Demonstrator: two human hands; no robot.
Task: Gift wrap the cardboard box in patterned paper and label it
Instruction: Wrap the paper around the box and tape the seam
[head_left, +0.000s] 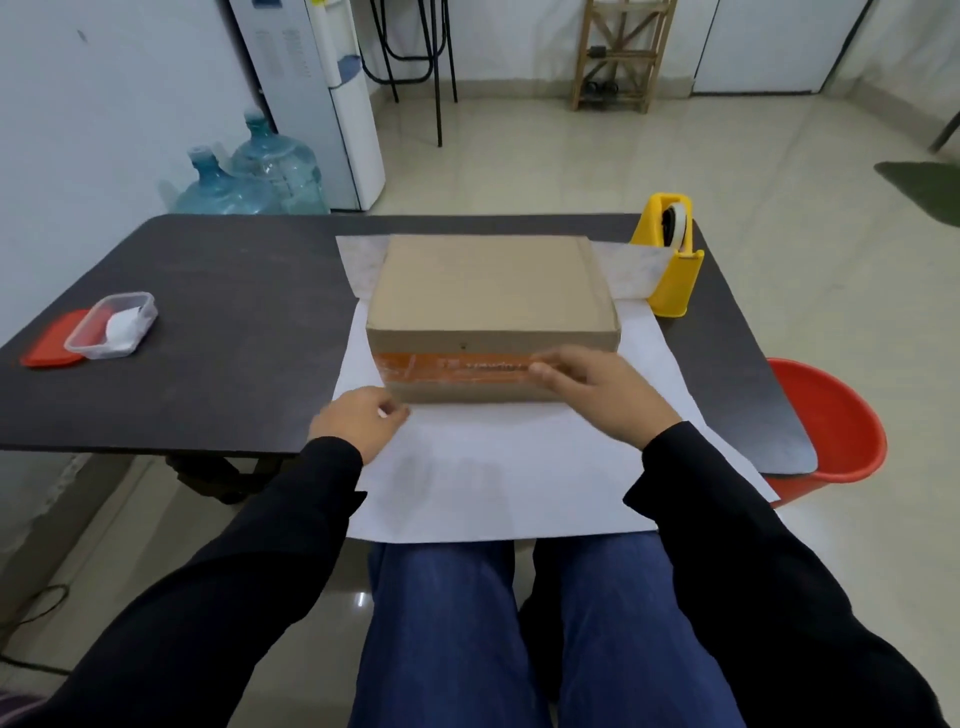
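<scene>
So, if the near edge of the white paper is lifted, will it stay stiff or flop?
Probably floppy: the paper is a thin sheet, and its far right corner already curls up against the tape dispenser. It likely will not slide, since the cardboard box sits on it.

Box on paper; tape dispenser right.

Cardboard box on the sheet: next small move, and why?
Probably grip the near edge of the paper and fold it up over the cardboard box. The box already sits on the paper, whose near part hangs past the table edge. The fingers of the right hand lie flat on the box's near side; the left hand rests at the paper's left edge.
</scene>
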